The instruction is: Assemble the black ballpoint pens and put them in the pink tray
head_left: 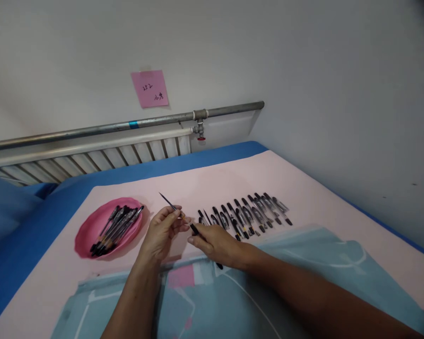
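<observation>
My left hand [164,230] is closed, pinching a thin dark pen piece [168,200] that slants up to the left and tapers to a point. A small yellowish bit shows by those fingertips. Close beside it, my right hand [217,242] is wrapped round a black-ended pen part [194,229], whose rest is hidden in the palm. The two pieces nearly meet; whether they touch I cannot tell. Right of my hands, rows of black-and-clear pen parts [247,214] lie on the pink cover. On the left, a pink bowl [85,226] holds several dark pens [118,228].
A light blue patterned cloth [205,306] lies along the near edge, under my forearms. Pink sheeting [176,183] covers the blue surface [219,153] behind. At the back are a radiator [127,153], a metal pipe [162,118] and a pink note [150,89] on the wall.
</observation>
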Motion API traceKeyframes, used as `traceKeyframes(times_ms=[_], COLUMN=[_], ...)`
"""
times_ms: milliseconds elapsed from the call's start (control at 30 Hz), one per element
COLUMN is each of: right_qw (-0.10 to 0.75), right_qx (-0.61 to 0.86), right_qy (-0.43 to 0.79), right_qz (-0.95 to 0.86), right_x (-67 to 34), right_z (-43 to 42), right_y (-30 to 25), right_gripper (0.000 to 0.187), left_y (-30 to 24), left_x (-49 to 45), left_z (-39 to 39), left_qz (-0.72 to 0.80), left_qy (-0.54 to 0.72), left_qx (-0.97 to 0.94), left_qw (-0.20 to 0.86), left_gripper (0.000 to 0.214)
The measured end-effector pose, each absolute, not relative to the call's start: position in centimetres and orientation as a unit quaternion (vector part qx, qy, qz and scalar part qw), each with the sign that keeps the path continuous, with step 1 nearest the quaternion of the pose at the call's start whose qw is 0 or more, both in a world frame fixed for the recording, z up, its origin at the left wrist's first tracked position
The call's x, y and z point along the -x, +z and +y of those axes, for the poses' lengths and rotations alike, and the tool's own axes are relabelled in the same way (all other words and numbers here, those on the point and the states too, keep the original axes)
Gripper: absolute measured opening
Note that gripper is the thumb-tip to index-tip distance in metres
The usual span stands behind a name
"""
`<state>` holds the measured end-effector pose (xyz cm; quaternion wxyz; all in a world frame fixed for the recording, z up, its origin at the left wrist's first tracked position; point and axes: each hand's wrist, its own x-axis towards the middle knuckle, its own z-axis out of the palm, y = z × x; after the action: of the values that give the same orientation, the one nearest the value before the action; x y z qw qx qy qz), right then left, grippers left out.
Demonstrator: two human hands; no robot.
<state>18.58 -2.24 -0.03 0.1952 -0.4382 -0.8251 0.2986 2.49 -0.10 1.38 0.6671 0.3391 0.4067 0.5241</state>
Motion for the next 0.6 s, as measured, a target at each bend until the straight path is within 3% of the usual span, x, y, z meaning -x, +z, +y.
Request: traceKeyframes(times_ms=[600], right_qw=[0.171], right_qx=[0.442], right_qy=[0.266], right_qz=[-0.839], right_x=[-18.6], right_z=[-2.36], right_y=[-0.23], right_gripper=[0.03], left_y=[1.36], left_x=[-2.38], left_z=[-0.33], left_qz=[0.449], left_qy=[0.513], left_qx=[-0.424], left_qw=[0.596], left_gripper=[0.026])
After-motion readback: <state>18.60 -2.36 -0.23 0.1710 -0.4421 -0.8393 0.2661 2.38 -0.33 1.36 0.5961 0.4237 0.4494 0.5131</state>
